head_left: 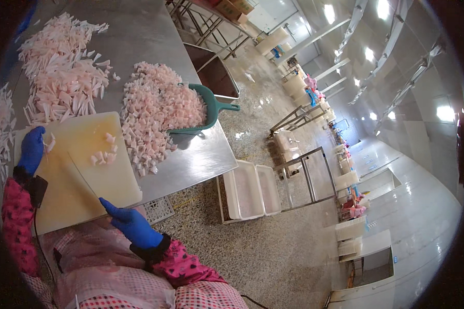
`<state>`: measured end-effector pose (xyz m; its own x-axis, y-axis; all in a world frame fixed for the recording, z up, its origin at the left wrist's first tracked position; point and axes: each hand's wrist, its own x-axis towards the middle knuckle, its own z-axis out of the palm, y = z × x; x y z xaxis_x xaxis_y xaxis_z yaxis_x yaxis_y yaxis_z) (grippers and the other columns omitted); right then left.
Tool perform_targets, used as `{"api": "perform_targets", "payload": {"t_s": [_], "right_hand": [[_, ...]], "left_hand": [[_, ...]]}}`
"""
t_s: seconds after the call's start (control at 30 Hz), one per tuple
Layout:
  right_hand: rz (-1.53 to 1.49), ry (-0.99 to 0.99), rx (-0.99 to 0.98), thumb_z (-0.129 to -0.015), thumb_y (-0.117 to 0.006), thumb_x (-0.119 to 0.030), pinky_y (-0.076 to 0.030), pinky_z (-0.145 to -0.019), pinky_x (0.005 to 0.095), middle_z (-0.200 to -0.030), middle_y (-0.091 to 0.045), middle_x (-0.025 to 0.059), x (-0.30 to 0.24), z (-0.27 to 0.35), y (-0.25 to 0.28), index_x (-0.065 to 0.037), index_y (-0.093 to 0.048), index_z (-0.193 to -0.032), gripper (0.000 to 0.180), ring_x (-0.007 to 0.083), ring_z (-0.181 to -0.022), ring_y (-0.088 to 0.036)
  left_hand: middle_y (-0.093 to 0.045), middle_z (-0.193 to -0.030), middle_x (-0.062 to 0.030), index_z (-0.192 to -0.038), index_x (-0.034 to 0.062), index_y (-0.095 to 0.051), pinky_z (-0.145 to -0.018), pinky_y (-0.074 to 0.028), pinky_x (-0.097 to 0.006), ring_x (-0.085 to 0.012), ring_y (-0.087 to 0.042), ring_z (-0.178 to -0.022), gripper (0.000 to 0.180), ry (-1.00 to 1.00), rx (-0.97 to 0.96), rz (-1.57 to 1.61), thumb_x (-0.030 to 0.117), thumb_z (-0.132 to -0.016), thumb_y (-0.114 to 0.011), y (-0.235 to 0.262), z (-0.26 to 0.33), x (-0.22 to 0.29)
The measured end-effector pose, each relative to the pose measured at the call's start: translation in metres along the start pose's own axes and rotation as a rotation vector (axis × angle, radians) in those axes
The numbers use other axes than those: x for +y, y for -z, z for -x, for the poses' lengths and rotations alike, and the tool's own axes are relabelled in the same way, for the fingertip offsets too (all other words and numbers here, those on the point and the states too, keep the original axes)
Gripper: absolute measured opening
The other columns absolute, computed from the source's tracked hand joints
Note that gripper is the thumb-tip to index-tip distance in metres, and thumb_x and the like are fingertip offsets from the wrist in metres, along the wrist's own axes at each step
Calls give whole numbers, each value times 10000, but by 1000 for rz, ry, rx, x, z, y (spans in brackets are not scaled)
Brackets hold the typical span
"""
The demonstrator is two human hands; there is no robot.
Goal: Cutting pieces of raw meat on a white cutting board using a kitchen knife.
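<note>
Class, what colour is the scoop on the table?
The scoop is teal green, seen in head view.

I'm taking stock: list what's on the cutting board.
The cutting board bears small pale pieces, another at the left hand; the knife blade extends over it. The board beneath these is hidden.

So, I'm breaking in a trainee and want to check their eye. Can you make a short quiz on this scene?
1. Which hand holds the knife?
2. True or false: the green scoop sits on the metal table, off the cutting board.
3. Fill in: the left hand is gloved in ____.

Key: 1. The right hand. 2. True. 3. Blue.
</note>
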<state>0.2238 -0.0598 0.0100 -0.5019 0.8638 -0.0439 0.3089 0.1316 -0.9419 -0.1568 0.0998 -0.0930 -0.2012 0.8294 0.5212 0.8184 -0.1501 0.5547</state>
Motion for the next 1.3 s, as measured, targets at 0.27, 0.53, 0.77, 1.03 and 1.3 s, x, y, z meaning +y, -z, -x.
{"api": "perform_targets", "payload": {"t_s": [0.27,0.53,0.77,1.03,1.3], "right_hand": [[113,89,74,-782,-519,6,-363,-811,236,-1007,-565,54,-4,0,1,-115,-401,-1292,537,114,-875,-472],[129,39,57,-788,-525,19,-352,-807,209,-953,-581,24,-12,1,2,-109,-428,-1275,512,64,-841,-453],[246,128,81,-757,-521,45,-303,-931,246,-1149,-548,92,-13,1,3,-99,-415,-1280,553,90,-1043,-446],[99,36,8,-792,-500,27,-321,-907,235,-1155,-547,68,-5,1,-1,-110,-375,-1306,547,90,-1011,-466],[-153,-260,-114,-825,-445,2,-401,-596,224,-803,-499,14,-28,3,9,-131,-388,-1309,505,91,-657,-446]], "left_hand": [[-462,-699,-142,-708,27,-492,-592,-369,-374,-325,-474,-679,55,-287,-104,-94,3,-670,-523,18,27,74],[-475,-717,-158,-716,19,-478,-592,-368,-387,-354,-469,-672,123,-123,-151,75,23,-643,-578,34,22,96],[-478,-693,-165,-703,24,-475,-570,-358,-385,-352,-462,-647,144,-1,-195,-113,39,-641,-604,27,17,87],[-435,-650,-158,-617,17,-452,-538,-322,-396,-359,-432,-623,182,-216,-163,39,69,-638,-626,25,28,101],[-464,-649,-118,-586,64,-508,-580,-330,-415,-334,-455,-665,73,-560,-355,156,54,-579,-580,50,60,137]]}}
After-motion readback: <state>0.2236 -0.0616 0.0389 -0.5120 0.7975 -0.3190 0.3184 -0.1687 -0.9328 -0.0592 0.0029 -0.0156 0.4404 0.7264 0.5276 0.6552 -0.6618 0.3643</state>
